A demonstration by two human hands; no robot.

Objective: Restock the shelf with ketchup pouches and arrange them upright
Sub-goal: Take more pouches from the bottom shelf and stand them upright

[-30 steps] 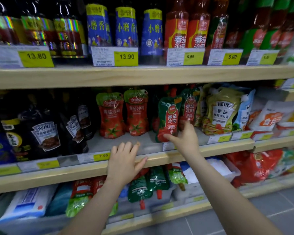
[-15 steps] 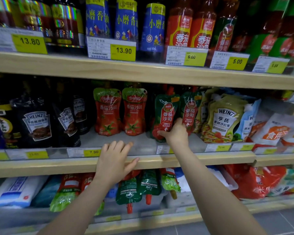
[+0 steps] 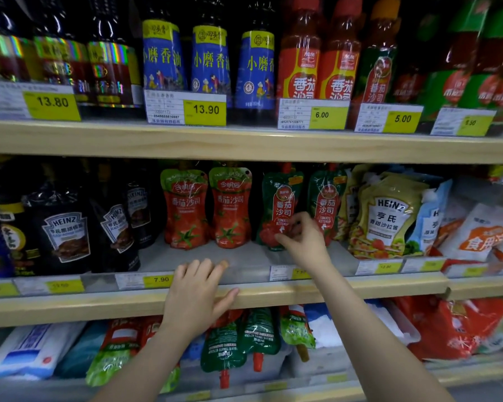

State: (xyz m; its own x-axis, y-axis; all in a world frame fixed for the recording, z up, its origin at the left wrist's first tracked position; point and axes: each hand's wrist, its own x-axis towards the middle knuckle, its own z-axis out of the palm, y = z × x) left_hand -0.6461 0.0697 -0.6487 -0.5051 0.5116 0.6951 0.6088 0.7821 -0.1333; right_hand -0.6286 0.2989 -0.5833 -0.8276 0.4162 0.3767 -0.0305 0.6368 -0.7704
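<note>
1. Right hand (image 3: 301,240): reaches onto the middle shelf (image 3: 360,285), thumb and fingers pinched on the lower part of a green-and-red ketchup pouch (image 3: 279,204) printed "TOMATO KETCHUP"; the pouch stands roughly upright, leaning a little, its base partly hidden behind the hand.
2. Left hand (image 3: 196,297): fingers straight and spread, resting flat on the shelf's front lip just right of the "7.90" price tag (image 3: 160,280), holding nothing.
3. Top shelf (image 3: 244,143): dark bottles with iridescent labels (image 3: 61,68), tagged "13.80"; blue-labelled bottles (image 3: 209,65), tagged "13.90"; red sauce bottles (image 3: 320,59), tagged "6.00" and "5.00". All bottle tops are cut off by the frame.
4. Dark HEINZ pouches (image 3: 64,230): left end of the middle shelf, small print too dim to read.
5. Yellow-green HEINZ pouch (image 3: 386,216): right of the hand, with blue pouches half hidden behind it.
6. Two red tomato-print pouches (image 3: 206,207): upright, side by side, left of the held pouch.
7. Second green ketchup pouch (image 3: 325,204): upright, just right of the held one, lower part covered by the right hand.
8. Lower shelf: green pouches (image 3: 241,343) lying spout-down, partly hidden by the left forearm; the tags there are blurred.
</note>
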